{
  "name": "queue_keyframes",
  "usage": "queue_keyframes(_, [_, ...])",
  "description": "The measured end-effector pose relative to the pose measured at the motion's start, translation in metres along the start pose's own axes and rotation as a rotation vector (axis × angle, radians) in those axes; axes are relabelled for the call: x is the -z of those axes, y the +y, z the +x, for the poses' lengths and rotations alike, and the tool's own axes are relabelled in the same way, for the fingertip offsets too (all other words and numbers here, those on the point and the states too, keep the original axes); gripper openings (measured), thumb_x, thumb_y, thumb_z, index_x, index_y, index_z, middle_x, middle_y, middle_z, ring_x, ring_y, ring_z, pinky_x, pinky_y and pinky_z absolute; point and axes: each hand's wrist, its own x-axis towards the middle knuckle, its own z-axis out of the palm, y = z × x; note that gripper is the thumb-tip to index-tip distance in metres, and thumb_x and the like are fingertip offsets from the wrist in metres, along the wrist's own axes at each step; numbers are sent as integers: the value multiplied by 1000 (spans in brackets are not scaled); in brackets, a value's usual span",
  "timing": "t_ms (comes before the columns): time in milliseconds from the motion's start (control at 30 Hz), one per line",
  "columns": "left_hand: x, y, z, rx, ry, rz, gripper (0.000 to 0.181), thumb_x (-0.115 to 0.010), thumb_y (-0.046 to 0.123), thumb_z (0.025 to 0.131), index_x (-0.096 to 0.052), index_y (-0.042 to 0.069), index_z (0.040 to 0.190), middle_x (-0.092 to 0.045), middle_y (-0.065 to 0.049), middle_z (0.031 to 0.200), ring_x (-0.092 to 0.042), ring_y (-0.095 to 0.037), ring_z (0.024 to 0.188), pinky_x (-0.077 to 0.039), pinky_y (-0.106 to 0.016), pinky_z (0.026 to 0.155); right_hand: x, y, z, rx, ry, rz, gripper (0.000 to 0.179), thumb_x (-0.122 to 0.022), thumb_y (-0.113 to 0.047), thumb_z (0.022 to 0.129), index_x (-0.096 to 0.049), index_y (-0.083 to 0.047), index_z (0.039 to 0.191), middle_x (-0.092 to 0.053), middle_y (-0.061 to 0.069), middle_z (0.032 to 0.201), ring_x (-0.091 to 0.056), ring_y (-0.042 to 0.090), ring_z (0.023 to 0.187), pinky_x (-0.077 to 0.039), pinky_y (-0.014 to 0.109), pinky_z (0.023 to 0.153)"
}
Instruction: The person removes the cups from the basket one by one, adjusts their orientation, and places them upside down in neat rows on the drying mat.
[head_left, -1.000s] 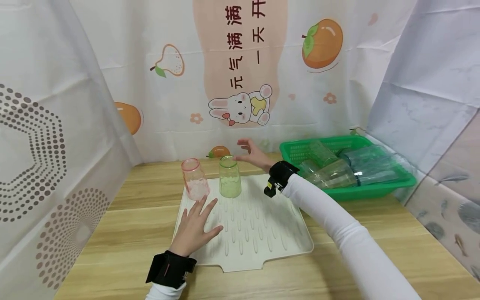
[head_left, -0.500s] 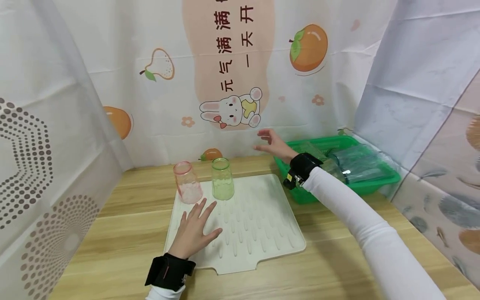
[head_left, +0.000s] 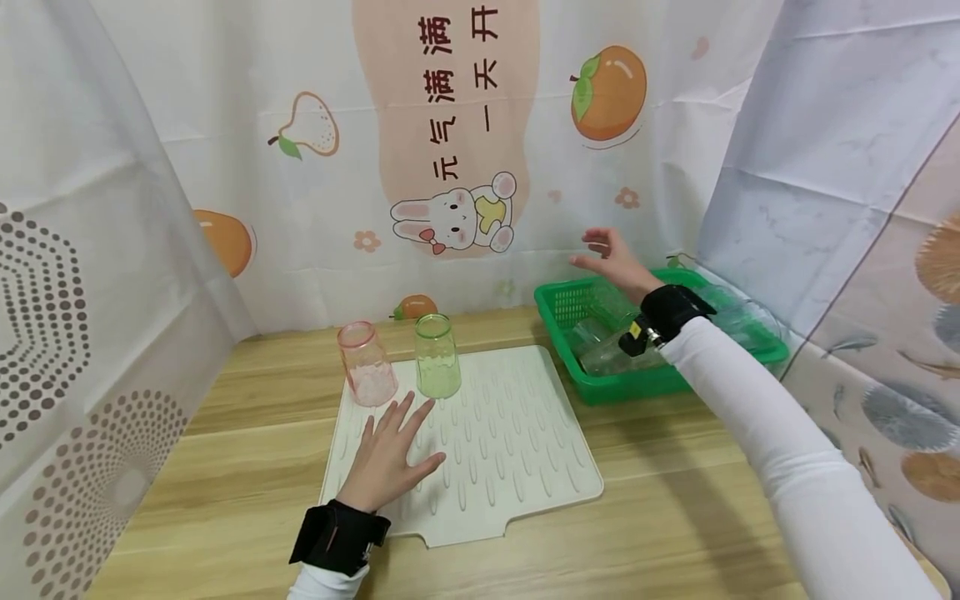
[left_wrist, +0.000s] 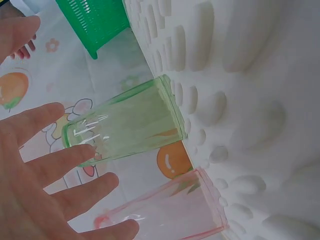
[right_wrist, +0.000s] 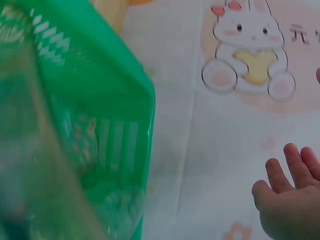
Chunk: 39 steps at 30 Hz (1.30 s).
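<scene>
A pink tumbler [head_left: 368,367] and a green tumbler [head_left: 437,358] stand side by side on the far left part of a white ridged drain board [head_left: 517,450]. My left hand [head_left: 388,457] is spread over the board's left side, just in front of the tumblers and holding nothing. In the left wrist view its spread fingers lie in front of the green tumbler [left_wrist: 127,122] and pink tumbler [left_wrist: 170,210]. My right hand [head_left: 617,265], fingers loosely bent and holding nothing, hovers above a green basket [head_left: 558,321] of clear tumblers. The right wrist view shows that hand [right_wrist: 295,200] beside the basket [right_wrist: 145,115].
Several clear and tinted tumblers [head_left: 600,354] lie on their sides in the basket, partly hidden by the right forearm. Around the board lies the wooden tabletop [head_left: 247,450]. Printed curtains [head_left: 315,208] hang behind and at both sides.
My right hand has moved right, from beside the green tumbler to above the basket. The left hand keeps its place near the tumblers. The head view has shifted slightly right.
</scene>
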Motion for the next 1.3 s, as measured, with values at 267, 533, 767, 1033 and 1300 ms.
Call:
queue_keyframes(267, [2, -2, 0, 0, 11, 6, 72, -74, 44, 81, -48, 15, 142, -40, -21, 146, -37, -47, 131, -26, -72, 98, 46, 32, -9, 17, 5, 7, 84, -66, -40, 91, -15, -13, 152, -16, 12, 157, -10, 27, 145, -19, 41, 114])
queue_keyframes(533, [3, -3, 2, -8, 23, 2, 73, -75, 45, 80, -49, 15, 142, -41, -21, 145, -37, -47, 131, -27, -73, 97, 103, 117, 8, -24, 18, -77, 76, -62, -47, 92, -17, -29, 151, -20, 3, 156, -17, 19, 143, -21, 44, 112])
queue_keyframes(767, [2, -4, 1, -2, 17, -11, 74, -74, 45, 80, -48, 16, 143, -40, -21, 146, -37, -48, 131, -26, -73, 97, 109, 111, -31, 4, -62, -37, 78, -61, -42, 94, -15, -18, 152, -19, 13, 156, -18, 26, 143, -16, 47, 113])
queue_keyframes(1033, [2, -2, 2, 4, 21, -15, 73, -75, 44, 80, -49, 15, 142, -41, -21, 146, -36, -48, 131, -26, -73, 98, 109, 122, -66, -60, -12, -82, 78, -63, -46, 91, -23, -13, 150, -29, 15, 148, -30, 27, 133, -21, 50, 110])
queue_keyframes(1300, [1, 0, 1, 10, 9, -10, 73, -75, 44, 81, -48, 15, 143, -41, -21, 146, -35, -47, 132, -25, -72, 99, 91, 99, -111, -50, -86, -102, 76, -59, -42, 96, -23, 0, 148, -31, 22, 144, -32, 33, 131, -24, 51, 108])
